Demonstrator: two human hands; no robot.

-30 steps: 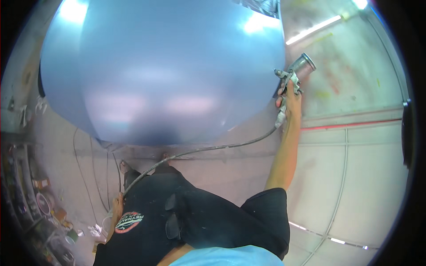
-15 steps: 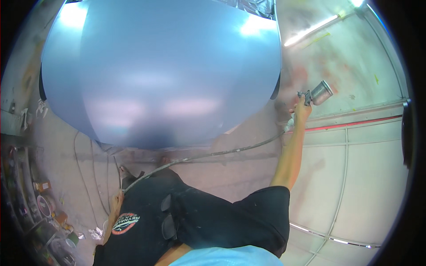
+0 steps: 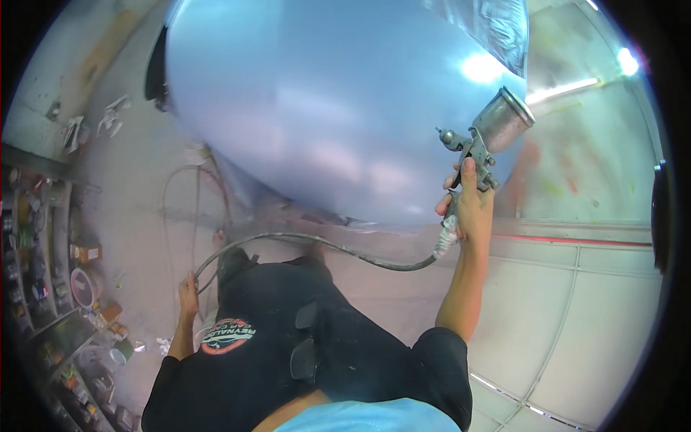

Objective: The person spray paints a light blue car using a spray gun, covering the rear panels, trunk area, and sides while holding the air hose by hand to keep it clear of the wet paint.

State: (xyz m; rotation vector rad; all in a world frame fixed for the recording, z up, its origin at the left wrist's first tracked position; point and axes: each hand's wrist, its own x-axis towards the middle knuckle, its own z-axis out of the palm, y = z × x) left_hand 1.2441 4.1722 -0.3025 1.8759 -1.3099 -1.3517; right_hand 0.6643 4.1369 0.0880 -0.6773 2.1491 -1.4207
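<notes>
A metal spray gun (image 3: 461,147) with a silver cup on top is gripped by my right hand (image 3: 476,205). My right arm is stretched forward, and the gun's nozzle points left above a glossy blue-silver car hood (image 3: 317,101). From the gun's handle, wrapped in whitish material, a grey air hose (image 3: 345,250) sags across in front of my body. Low on the left, my left hand (image 3: 188,294) is closed around that hose. Whether the trigger is fully pulled cannot be made out.
Crumpled plastic sheeting (image 3: 489,29) covers the car beyond the hood. Shelves (image 3: 57,245) with cans and boxes line the left side; a white tub (image 3: 84,288) stands by them. Hose loops (image 3: 198,209) lie on the floor. A pale panelled wall (image 3: 612,317) rises on the right.
My right hand has brought the spray gun leftward and nearer, from beside the hood to over its right part. The view has turned, and the hose hangs lower near the gun. My left hand still holds it.
</notes>
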